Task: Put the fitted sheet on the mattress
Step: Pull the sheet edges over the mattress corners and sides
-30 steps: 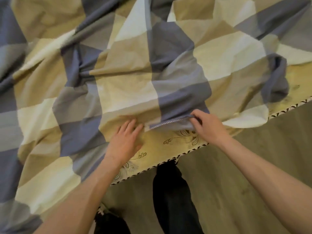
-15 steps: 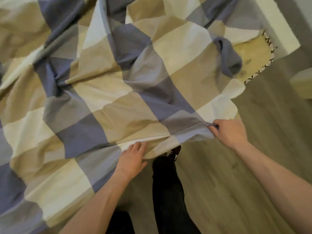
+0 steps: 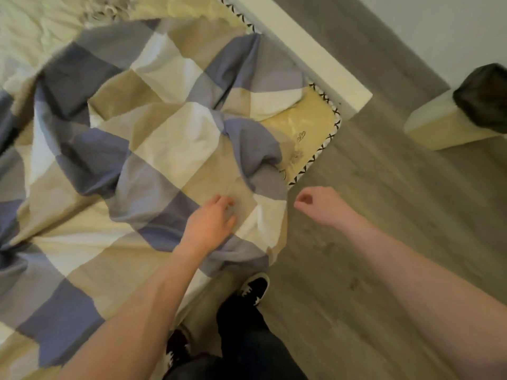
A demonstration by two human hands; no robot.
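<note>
The checked fitted sheet (image 3: 153, 138), in blue, grey, beige and white squares, lies rumpled over the mattress. The yellow mattress corner (image 3: 310, 124) with its black-and-white trim is bare. One sheet edge hangs over the mattress side near my legs. My left hand (image 3: 211, 223) rests on the sheet near that edge, fingers spread and the tips bent slightly into the cloth. My right hand (image 3: 318, 204) hovers over the floor just right of the sheet's edge, fingers curled, holding nothing.
A white bed frame (image 3: 315, 58) runs along the far side of the mattress corner. A pale block (image 3: 428, 124) with a dark object (image 3: 485, 94) on it stands on the grey wood floor (image 3: 384, 242) at right. A cream blanket (image 3: 41, 23) lies at top left. My shoe (image 3: 255, 286) is beside the bed.
My right hand has let go of the sheet's hem and now hangs over the floor. My left hand moved onto the sheet's top. The view swung toward the mattress corner.
</note>
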